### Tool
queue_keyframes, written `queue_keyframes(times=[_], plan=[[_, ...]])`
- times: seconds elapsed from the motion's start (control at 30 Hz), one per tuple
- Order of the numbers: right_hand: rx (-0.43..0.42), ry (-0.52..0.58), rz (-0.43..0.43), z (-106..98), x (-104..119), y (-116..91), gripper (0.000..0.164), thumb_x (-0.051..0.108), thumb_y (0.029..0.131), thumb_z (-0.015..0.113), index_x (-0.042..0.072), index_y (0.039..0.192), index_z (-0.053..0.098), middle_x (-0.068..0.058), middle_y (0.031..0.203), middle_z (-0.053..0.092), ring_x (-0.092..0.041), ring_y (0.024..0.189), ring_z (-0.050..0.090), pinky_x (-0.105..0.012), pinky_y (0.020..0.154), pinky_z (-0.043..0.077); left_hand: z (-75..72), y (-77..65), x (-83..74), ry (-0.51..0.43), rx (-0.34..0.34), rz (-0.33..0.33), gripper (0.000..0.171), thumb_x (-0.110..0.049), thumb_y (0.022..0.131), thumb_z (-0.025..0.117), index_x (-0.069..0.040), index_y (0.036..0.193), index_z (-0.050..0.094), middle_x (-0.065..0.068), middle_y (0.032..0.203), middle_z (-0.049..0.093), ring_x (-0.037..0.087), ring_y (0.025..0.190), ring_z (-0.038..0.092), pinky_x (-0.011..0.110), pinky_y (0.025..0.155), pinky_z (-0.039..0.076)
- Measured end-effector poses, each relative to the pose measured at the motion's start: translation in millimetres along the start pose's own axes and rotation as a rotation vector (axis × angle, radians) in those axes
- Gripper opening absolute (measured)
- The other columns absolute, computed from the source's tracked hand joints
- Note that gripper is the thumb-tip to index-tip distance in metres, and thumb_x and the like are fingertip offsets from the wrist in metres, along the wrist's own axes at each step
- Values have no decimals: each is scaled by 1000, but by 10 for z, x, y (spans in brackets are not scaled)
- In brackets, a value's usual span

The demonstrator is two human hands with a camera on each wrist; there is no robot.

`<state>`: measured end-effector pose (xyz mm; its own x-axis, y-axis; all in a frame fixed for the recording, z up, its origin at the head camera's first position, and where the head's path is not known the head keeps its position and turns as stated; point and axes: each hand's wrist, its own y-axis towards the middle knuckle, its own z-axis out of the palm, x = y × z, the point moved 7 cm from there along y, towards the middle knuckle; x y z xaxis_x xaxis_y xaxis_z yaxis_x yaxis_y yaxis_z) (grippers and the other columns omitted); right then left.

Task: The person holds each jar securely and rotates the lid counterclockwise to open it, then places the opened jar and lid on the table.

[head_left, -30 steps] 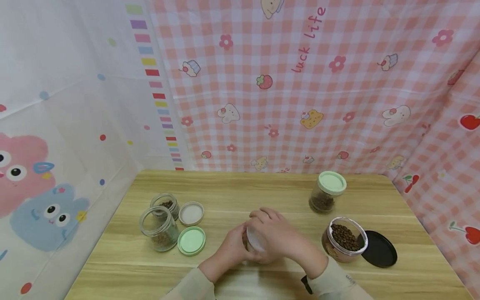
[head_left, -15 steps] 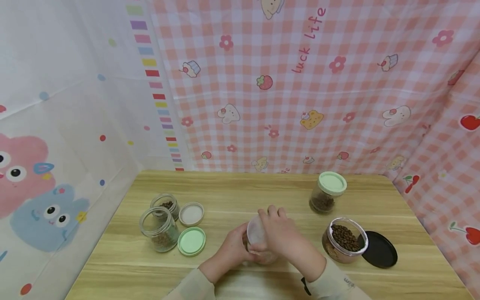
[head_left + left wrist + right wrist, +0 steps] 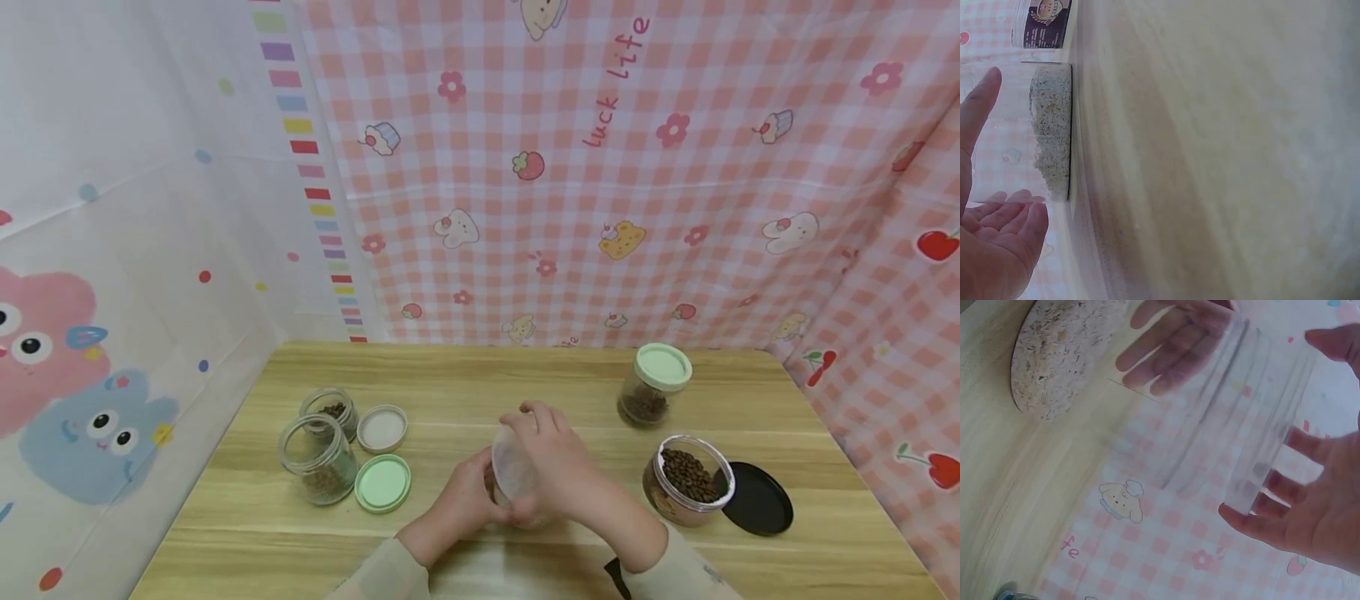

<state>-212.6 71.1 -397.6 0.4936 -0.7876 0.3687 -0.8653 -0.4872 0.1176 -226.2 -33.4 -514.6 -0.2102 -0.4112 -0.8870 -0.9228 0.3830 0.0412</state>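
A clear plastic jar (image 3: pixel 1007 125) stands on the table in front of me, with pale speckled granules (image 3: pixel 1052 128) at its bottom. My left hand (image 3: pixel 463 498) grips the jar's side, fingers and thumb curled around it. On the jar's mouth sits a translucent screw lid (image 3: pixel 512 465), its rim pinched between the fingers and thumb of my right hand (image 3: pixel 558 467). The right wrist view shows the lid (image 3: pixel 1266 450) beside the jar's threads; whether it is loose cannot be told. Both hands hide most of the jar in the head view.
Two open glass jars (image 3: pixel 318 467) with some brown contents stand left, beside a green lid (image 3: pixel 383 483) and a whitish lid (image 3: pixel 382 428). To the right are an open tub of coffee beans (image 3: pixel 690 479), a black lid (image 3: pixel 759 498) and a green-lidded jar (image 3: pixel 652 387).
My right hand first turned rightward over the lid, uncovering more of it, then its fingers moved back to the left along the rim. The left hand kept its hold on the jar.
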Motion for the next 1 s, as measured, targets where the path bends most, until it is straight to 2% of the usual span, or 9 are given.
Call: queue_keyframes(times=[0.2,0.37,0.53,0.7,0.87,1.0], plan=[[-211,140,98,-246,-192,-82,94,23,49,89,10,132,46,-20,130,39,-38,118,41,-52,88,49,11,6,-6,-45,3,-24,98,-34,54,91,-18,139,45,-2,131,57,16,120,55,35,102,44],[-295,202,198,-381,-442,-197,92,19,53,86,7,132,41,-20,129,37,-39,120,36,-58,93,44,7,9,-9,-32,-4,-38,102,-31,52,92,-11,140,43,6,133,56,24,122,54,41,104,42],[-303,257,276,-388,-644,-321,88,14,56,83,1,130,37,-23,128,35,-40,118,36,-57,92,43,-5,13,-9,-13,-20,-37,104,-31,51,93,-9,139,44,7,132,57,25,122,54,43,103,43],[-268,259,309,-264,-794,-390,87,14,56,83,-4,127,37,-28,125,34,-41,114,43,-54,91,46,-4,11,-9,-19,-29,-28,102,-31,50,93,-9,138,45,6,130,58,25,121,55,42,103,43],[-226,278,327,-90,-917,-425,89,13,56,82,-6,128,35,-28,125,35,-41,113,45,-53,92,47,0,4,-9,-34,-35,-23,103,-31,49,93,-9,138,46,6,130,58,24,120,55,41,103,43],[-220,321,306,-8,-958,-451,89,10,57,83,-9,129,34,-29,124,38,-42,115,45,-55,97,44,-6,-4,-18,-33,-37,-25,103,-30,50,94,-8,138,45,7,130,58,25,121,54,43,104,42]])
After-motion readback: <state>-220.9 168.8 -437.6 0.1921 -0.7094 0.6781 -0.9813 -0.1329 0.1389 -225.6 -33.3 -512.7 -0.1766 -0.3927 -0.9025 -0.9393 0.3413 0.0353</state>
